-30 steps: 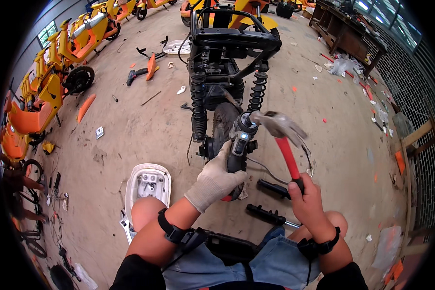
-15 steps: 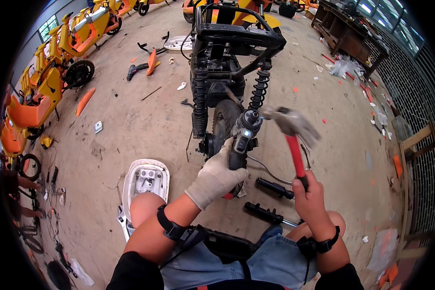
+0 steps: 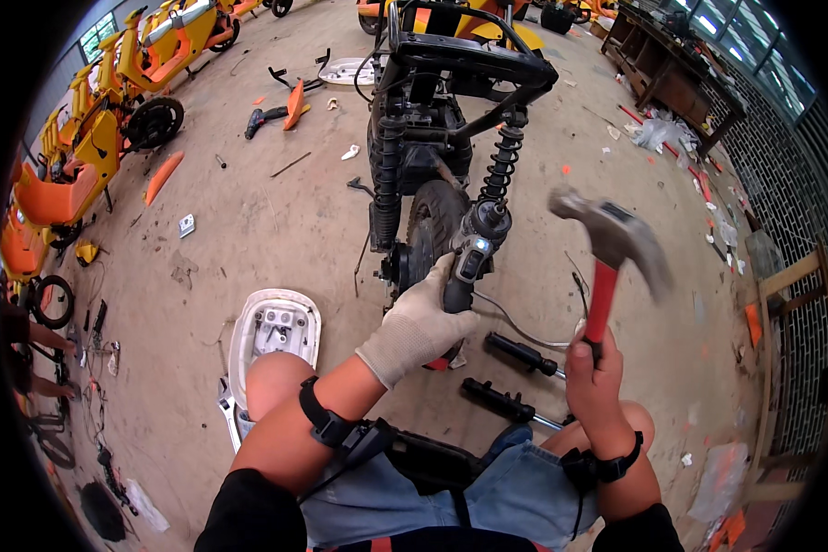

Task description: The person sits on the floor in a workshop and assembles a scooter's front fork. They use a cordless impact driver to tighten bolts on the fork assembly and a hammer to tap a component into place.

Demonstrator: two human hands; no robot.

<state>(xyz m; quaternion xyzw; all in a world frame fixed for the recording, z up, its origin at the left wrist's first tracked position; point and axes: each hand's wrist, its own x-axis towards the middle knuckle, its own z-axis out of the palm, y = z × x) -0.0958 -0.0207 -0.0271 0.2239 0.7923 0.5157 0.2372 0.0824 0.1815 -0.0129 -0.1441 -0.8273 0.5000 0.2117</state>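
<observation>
My left hand [image 3: 420, 333], in a pale knit glove, is closed around a grey and black power wrench [image 3: 474, 260] with a small white light on it. The wrench's head reaches the lower end of the right coil-spring shock absorber [image 3: 501, 161] on a stripped scooter frame [image 3: 469, 57]. Beside it shows the rear wheel [image 3: 437, 216], partly hidden by my hand and the wrench. Bare, my right hand [image 3: 593, 373] grips a claw hammer [image 3: 616, 244] by its red handle. The hammer head is raised right of the wrench, apart from it and slightly blurred.
Two loose black shock absorbers [image 3: 501, 400] lie before my knees. A white plastic cover [image 3: 276, 345] with small parts and an adjustable wrench [image 3: 227, 405] lie left. Yellow scooters [image 3: 92, 166] line the left side. A drill [image 3: 262, 121] lies farther off; a workbench [image 3: 667, 69] stands far right.
The hammer has swung right, away from the wrench head it was close to. My left hand keeps its hold on the wrench. The whole view has shifted slightly.
</observation>
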